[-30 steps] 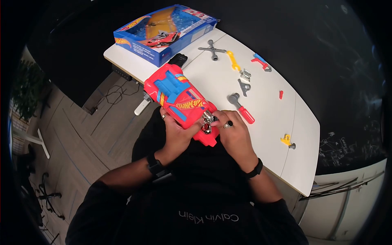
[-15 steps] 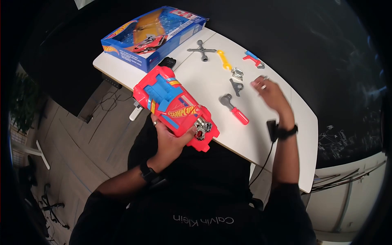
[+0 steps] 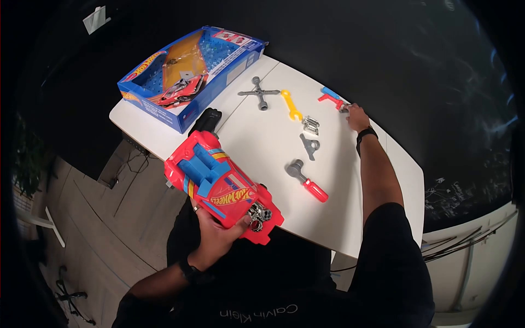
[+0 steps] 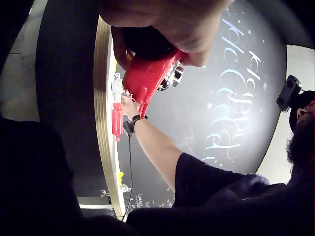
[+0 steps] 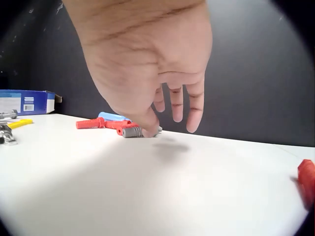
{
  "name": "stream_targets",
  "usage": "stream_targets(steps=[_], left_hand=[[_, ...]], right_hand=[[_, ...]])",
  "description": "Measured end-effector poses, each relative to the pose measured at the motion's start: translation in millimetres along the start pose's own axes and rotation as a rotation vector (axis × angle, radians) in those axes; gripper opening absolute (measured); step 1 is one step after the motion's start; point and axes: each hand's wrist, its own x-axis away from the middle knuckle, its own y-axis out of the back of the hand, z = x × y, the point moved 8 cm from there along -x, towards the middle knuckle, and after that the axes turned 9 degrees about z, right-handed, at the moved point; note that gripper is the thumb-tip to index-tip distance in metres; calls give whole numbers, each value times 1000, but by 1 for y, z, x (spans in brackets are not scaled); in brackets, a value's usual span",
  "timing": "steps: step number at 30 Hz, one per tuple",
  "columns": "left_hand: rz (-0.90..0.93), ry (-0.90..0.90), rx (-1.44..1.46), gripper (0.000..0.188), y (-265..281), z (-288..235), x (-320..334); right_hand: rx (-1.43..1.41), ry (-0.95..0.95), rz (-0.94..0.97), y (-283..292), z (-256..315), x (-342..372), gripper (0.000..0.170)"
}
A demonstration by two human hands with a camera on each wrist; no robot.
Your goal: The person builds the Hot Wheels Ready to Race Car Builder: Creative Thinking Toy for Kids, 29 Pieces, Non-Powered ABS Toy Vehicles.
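In the head view my left hand [image 3: 216, 240] grips the front end of a red toy car [image 3: 188, 156] with blue seats, its thumb beside the chrome engine [image 3: 258, 216]. The car is held tilted over the near table edge, and a black tyre [image 3: 206, 119] shows at its far side. My right hand [image 3: 358, 118] reaches to the far edge, at the grey tip of a red and blue toy drill [image 3: 331, 98]. From the right wrist, the thumb overlaps that tip while other fingers [image 5: 195, 105] hang extended and apart; the index finger is hidden.
A blue toy box [image 3: 188, 112] stands at the table's left end. Between box and right arm lie a grey cross wrench [image 3: 259, 93], yellow wrench [image 3: 291, 105], chrome piece [image 3: 310, 125], grey bracket [image 3: 309, 146] and red-handled tool [image 3: 314, 189]. A red piece [image 5: 307, 182] lies farther right.
My right hand has left the car's engine and moved across the table to the toy drill. The left hand keeps hold of the car. The head view has shifted.
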Motion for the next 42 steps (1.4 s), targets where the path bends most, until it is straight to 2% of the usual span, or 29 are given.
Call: stream_targets(steps=[2, 5, 7, 8, 9, 10, 12, 13, 14, 15, 17, 19, 24, 27, 34, 39, 42], left_hand=[[-3, 10, 9, 87, 1, 1, -1], [-8, -18, -3, 86, 0, -2, -3], [-34, 2, 27, 85, 2, 2, -1], [-61, -1, 5, 85, 5, 3, 0], [-83, -30, -1, 81, 6, 2, 0], [-102, -57, 0, 77, 6, -2, 0], [-131, -128, -23, 71, 6, -14, -3], [-143, -139, -23, 71, 7, -17, -3], [-155, -145, -1, 72, 9, -16, -3], [-162, -153, 21, 73, 10, -14, -3], [-145, -182, 18, 73, 9, -12, -3], [-158, -258, 52, 71, 3, -19, -1], [-106, -334, 144, 73, -17, -30, 2], [-83, -373, 193, 71, -28, -30, 3], [-59, -386, 197, 64, -41, -30, -1], [-24, -338, 194, 71, -47, -21, -7], [-34, -348, 229, 73, -52, -21, -6]], right_hand=[[-20, 18, 14, -18, -8, -17, 24], [77, -9, 10, -21, -10, -9, 16], [46, 182, 20, -17, -9, -18, 22], [-136, 312, -110, 19, 13, 11, 21], [-390, 142, 88, 56, 40, 42, 19], [-493, 210, -6, 93, 71, 75, 14], [-571, 398, -82, 141, 128, 139, 18], [-775, 565, -59, 159, 161, 181, 20], [-724, 719, -34, 182, 195, 224, 19], [-883, 766, -7, 191, 215, 257, 21], [-760, 864, -111, 213, 248, 318, 23], [-714, 876, -94, 212, 269, 348, 26], [-677, 853, -71, 197, 281, 367, 25], [-615, 835, -135, 204, 279, 378, 21], [-505, 763, -227, 213, 267, 391, 13], [-575, 667, -212, 199, 263, 383, 9], [-524, 700, -216, 187, 266, 378, 12]])
